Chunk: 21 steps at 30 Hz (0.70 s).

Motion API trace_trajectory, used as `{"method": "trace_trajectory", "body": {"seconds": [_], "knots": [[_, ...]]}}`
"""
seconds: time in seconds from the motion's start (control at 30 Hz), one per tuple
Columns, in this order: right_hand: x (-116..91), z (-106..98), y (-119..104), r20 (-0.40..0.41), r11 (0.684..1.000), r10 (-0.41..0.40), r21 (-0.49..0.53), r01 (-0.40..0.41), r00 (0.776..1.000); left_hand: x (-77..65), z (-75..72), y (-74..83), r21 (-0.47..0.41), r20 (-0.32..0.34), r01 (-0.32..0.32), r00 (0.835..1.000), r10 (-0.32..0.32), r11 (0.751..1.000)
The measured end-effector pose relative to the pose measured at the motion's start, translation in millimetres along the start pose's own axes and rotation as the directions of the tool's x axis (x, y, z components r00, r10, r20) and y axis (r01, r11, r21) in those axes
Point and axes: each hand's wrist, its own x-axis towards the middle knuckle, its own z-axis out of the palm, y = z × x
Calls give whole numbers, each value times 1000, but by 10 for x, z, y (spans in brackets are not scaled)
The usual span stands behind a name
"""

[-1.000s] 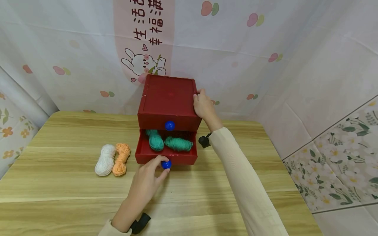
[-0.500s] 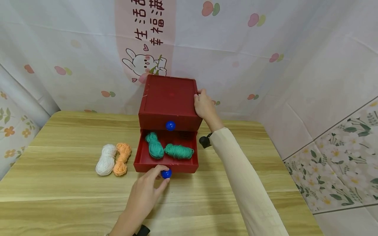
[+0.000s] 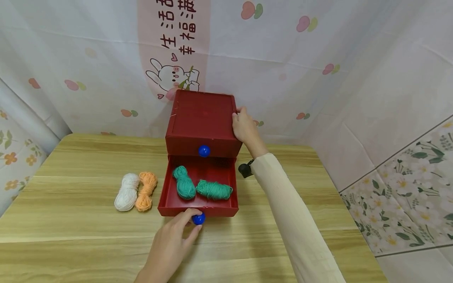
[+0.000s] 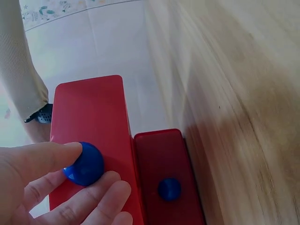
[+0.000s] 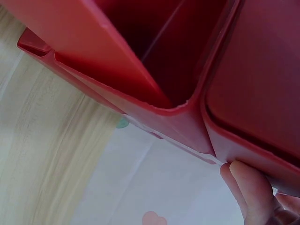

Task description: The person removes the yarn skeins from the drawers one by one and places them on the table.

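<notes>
A red two-drawer box (image 3: 205,114) stands on the table with its lower drawer (image 3: 212,212) pulled out. Two green yarn skeins (image 3: 185,182) lie inside that drawer, a little apart. My left hand (image 3: 173,237) pinches the blue knob (image 4: 86,165) on the drawer's front between thumb and fingers. The upper drawer's blue knob (image 3: 204,151) is untouched, and that drawer is closed. Against the right side of the box rests my right hand (image 3: 245,127), near its top edge. Its fingertips (image 5: 248,176) touch the red side wall in the right wrist view.
On the wooden table (image 3: 88,232), left of the drawer, a white yarn skein (image 3: 127,192) lies beside an orange one (image 3: 146,192). A printed cloth (image 3: 269,67) hangs close behind the box. A black wrist device (image 3: 245,169) shows by the right sleeve.
My left hand has drawn the lower drawer farther out toward me, and the green skeins have come forward with it. The right hand has stayed against the side of the box.
</notes>
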Motion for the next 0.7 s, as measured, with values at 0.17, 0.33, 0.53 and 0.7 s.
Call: {"method": "trace_trajectory", "body": {"seconds": [0.17,0.33,0.53,0.7], "knots": [[-4,1,4,3,1000,-3,0,3,1000,-18,-31,-11,36,28,-24,999,23,999],[-10,2,-11,10,1000,1,2,-1,1000,19,-202,26,80,75,-47,996,41,996],[-8,2,-3,4,1000,-9,-17,9,1000,169,-428,47,15,-103,-180,978,181,984],[-3,3,-3,5,1000,1,-10,-1,1000,350,-552,83,23,-140,-190,972,191,982]]}}
